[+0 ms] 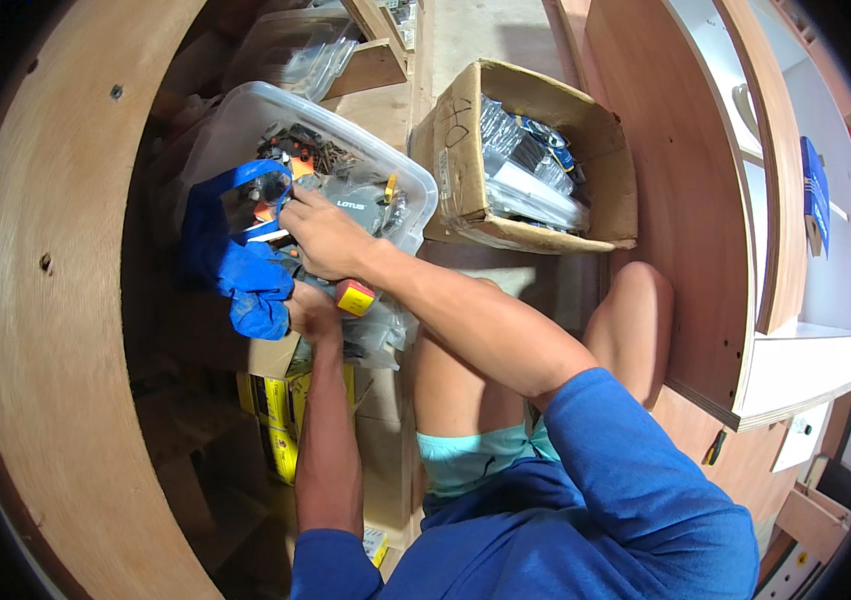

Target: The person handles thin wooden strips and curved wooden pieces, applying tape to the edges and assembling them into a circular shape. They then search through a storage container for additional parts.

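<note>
A blue cloth bag (253, 282) with a strap-like edge hangs at the left side of a clear plastic bin (419, 178). My left hand (313, 312) is closed on the bunched lower part of the bag. Just above it, my right hand (323, 232) is closed at the bag's upper edge, over the bin; its fingertips are partly hidden. Inside the bin lie many small dark and orange parts (295, 155) and a dark grey case (357, 203). A small red and yellow box (354, 297) sits beside my right wrist.
An open cardboard box (450, 150) holding plastic-wrapped packets stands right of the bin. Yellow and black boxes (280, 420) are below the bin. A curved wooden panel (55, 300) edges the left, and a wooden cabinet (690, 200) with white shelves stands right.
</note>
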A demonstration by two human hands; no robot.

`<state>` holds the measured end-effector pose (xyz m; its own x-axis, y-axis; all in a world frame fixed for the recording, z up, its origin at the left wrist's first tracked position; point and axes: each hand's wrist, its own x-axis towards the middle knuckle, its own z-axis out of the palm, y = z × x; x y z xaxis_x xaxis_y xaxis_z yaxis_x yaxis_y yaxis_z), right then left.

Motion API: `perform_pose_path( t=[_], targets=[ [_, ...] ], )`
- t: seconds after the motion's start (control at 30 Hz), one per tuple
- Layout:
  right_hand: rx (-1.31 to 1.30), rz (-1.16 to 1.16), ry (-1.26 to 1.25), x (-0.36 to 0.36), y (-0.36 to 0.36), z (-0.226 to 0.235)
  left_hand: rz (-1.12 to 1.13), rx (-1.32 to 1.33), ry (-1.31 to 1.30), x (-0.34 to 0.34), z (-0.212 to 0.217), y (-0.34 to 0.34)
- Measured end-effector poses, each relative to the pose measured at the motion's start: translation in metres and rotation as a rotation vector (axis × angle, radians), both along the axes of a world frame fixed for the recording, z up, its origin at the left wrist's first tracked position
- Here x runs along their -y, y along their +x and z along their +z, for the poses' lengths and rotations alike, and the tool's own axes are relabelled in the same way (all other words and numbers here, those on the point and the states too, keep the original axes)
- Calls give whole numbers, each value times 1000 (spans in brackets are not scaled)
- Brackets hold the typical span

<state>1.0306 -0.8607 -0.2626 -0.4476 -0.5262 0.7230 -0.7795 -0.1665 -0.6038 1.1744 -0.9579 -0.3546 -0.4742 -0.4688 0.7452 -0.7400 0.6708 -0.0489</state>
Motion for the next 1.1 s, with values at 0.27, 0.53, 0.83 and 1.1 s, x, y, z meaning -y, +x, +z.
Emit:
perform_pose_path(
  t=[0.27, 0.53, 0.83, 1.1],
  targets=[
    [-3, -20, 5, -3, 1, 5, -103, -89, 135, -2, 7, 0],
    [5, -21, 1, -3, 4, 3, -81, -100, 230, -21, 24, -6],
    [26, -35, 5, -7, 2, 3, -98, -36, 316, -13, 17, -3],
    [68, -19, 3, -12, 2, 2, -84, 41, 298, -4, 5, 3]
  ],
)
